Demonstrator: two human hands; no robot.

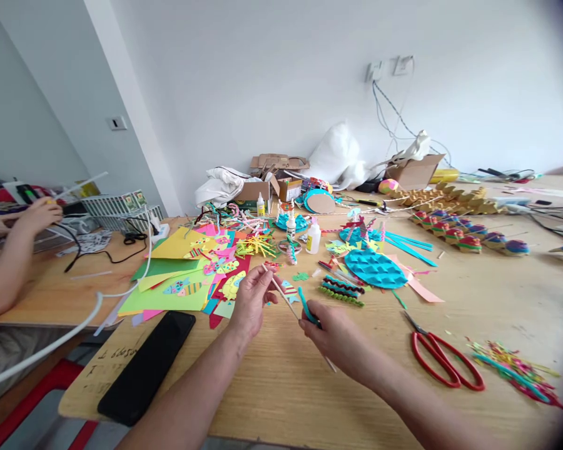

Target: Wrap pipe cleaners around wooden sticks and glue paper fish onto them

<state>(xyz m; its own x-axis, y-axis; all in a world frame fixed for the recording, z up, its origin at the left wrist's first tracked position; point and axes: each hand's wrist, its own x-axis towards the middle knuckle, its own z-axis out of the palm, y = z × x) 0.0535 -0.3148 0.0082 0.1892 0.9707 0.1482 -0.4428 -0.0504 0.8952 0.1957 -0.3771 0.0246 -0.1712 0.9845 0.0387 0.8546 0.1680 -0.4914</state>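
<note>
A thin, pale wooden stick point(287, 299) slants between my two hands above the table. My left hand point(251, 303) pinches its upper end between thumb and fingers. Closed around a bright blue pipe cleaner point(304, 301), my right hand point(331, 331) also meets the stick lower down; the stick's far tip pokes out below that hand. Whether the pipe cleaner touches the stick is hidden by my fingers. Just beyond my hands lie coiled brown, blue and green pipe cleaners point(341, 290) and a blue textured paper disc point(375, 269).
Red-handled scissors point(443, 362) and colourful scraps point(520, 372) lie at the right. A black phone point(147, 365) rests at the left, near coloured paper point(169, 290) with paper fish. Glue bottles point(313, 239) stand mid-table. Another person's hand point(44, 214) works at the far left.
</note>
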